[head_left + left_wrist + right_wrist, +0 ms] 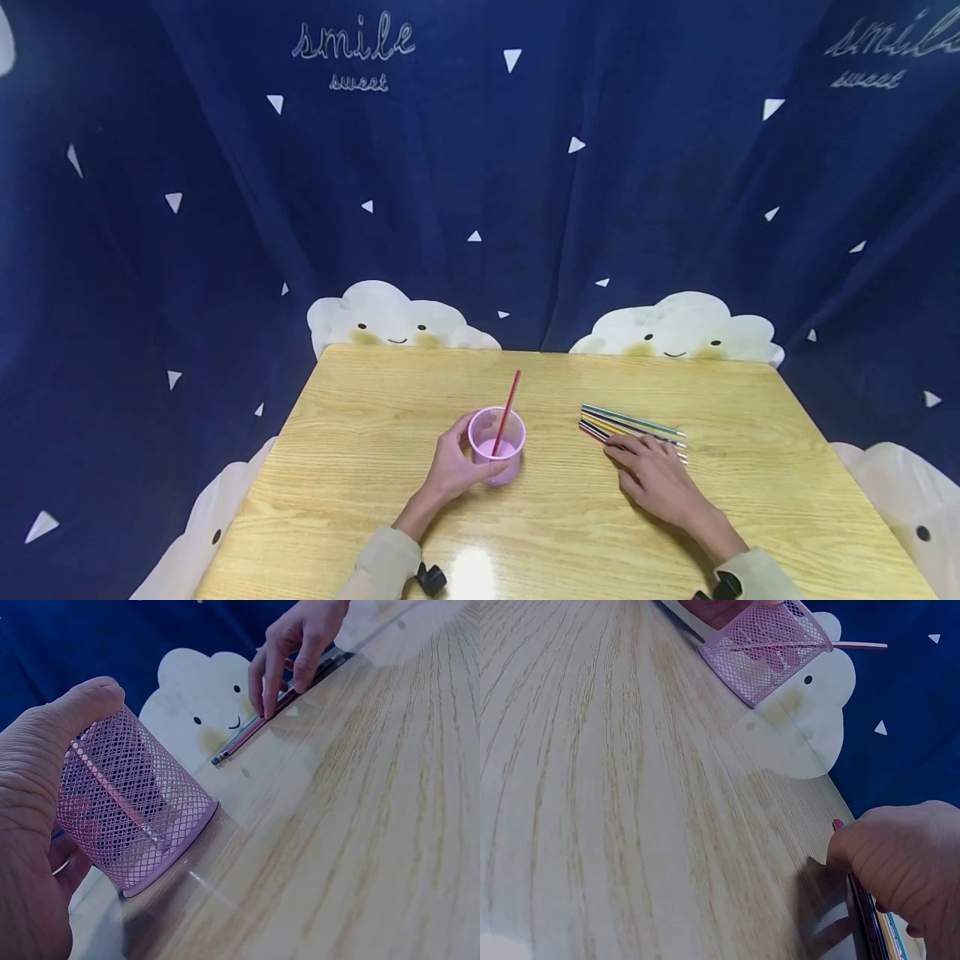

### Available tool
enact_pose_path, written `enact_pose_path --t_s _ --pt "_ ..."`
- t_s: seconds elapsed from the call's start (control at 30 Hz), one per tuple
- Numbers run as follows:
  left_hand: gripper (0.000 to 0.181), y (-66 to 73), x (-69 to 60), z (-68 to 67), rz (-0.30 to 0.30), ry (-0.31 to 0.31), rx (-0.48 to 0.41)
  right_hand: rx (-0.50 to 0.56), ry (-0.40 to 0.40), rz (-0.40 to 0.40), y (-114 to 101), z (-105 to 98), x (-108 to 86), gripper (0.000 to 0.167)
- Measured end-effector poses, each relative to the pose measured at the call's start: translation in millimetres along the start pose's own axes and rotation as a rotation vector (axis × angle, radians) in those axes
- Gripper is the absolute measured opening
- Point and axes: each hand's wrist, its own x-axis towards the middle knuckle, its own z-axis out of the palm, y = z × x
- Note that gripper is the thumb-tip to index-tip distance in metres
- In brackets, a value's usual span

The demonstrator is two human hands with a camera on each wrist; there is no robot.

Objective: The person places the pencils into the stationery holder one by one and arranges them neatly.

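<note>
In the head view my left hand [456, 465] holds a pink mesh pencil cup [504, 475] round its side, fingers behind and thumb across the front. The cup stands upright on the table. Inside it leans a red pencil [508, 410], its upper end above the rim. My right hand [660, 483] lies over the near side of a spread of pencils [637, 419], with fingertips touching them. Its thumb stands apart from the fingers. In the left wrist view, those fingers reach down to a red pencil [244, 736]. The hand partly covers the pencils in the right wrist view.
The wooden table [375, 392] reaches back to a dark blue curtain [420, 167] printed with white triangles and clouds. Blue, yellow and dark pencils fan out together on the right side of the table.
</note>
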Motion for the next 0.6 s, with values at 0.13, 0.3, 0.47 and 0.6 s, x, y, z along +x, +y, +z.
enact_pose_path --t_s 0.13,0.3,0.47,0.6 --pt "0.084 5.1 -0.1 0.4 0.015 -0.006 -0.006 -0.002 0.005 0.001 0 1 0.0 0.038" --pt "0.084 -7.4 2.9 -0.6 0.019 0.005 0.004 0.007 0.022 -0.016 -1 -1 2.8 0.038" --pt "0.083 -14.8 4.3 -2.5 0.020 0.003 0.009 0.037 0.031 -0.020 -4 -2 7.0 0.039" --pt "0.083 -14.8 2.8 -3.0 0.017 -0.002 0.024 0.060 0.007 -0.015 -5 -2 7.6 0.037"
